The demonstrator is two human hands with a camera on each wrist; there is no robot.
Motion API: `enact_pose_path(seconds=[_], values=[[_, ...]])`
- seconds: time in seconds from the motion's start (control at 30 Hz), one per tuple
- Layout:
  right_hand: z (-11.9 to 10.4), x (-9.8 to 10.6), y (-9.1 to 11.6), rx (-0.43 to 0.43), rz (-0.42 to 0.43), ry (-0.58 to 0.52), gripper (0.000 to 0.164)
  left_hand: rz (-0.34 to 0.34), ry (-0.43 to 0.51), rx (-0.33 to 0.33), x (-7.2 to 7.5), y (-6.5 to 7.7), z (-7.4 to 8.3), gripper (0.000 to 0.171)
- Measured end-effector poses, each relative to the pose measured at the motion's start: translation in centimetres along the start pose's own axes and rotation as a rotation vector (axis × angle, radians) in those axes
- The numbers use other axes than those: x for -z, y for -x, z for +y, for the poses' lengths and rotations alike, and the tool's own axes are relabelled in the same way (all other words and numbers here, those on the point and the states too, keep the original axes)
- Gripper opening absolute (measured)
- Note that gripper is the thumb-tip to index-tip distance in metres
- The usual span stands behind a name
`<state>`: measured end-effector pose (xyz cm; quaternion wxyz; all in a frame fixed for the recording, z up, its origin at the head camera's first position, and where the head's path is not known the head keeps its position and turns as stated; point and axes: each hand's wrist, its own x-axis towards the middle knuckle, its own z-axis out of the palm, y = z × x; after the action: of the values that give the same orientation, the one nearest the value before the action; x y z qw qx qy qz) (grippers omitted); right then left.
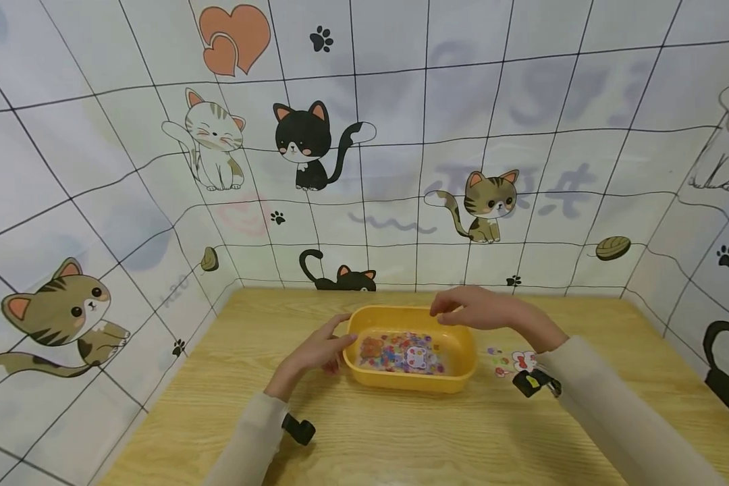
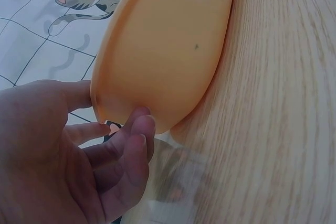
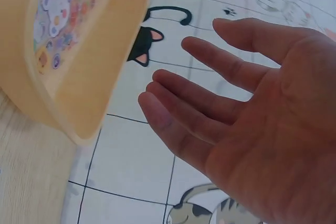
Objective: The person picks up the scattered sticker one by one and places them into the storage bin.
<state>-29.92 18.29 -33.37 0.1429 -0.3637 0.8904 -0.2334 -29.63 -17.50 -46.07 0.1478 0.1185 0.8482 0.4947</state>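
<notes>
A yellow plastic tub (image 1: 410,383) stands on the wooden table. Colourful little pieces or printed pictures (image 1: 395,354) cover its bottom, among them a white cartoon animal and an orange-brown bear. At the tub's left end, my left hand (image 1: 317,347) grips the rim. In the left wrist view, that hand's thumb goes over the rim while other fingers (image 2: 142,124) bend against the outer wall. My right hand (image 1: 476,309) hovers by the back right rim. Its fingers (image 3: 205,111) are loosely extended with nothing held, apart from the tub in the right wrist view.
Cartoon stickers or prints (image 1: 513,361) lie on the table (image 1: 389,432) right of the tub, partly behind the right wrist. In the left wrist view, something clear and shiny (image 2: 176,182) lies beside the tub. A cat-patterned sheet (image 1: 395,169) hangs behind and at the sides.
</notes>
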Motion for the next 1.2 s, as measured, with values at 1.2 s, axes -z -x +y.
enact_pose_path(seconds=[1.2], values=[[10.0, -4.0, 11.1, -0.235, 0.547, 0.021, 0.018, -0.004, -0.001, -0.009, 0.0, -0.2, -0.1, 0.062]])
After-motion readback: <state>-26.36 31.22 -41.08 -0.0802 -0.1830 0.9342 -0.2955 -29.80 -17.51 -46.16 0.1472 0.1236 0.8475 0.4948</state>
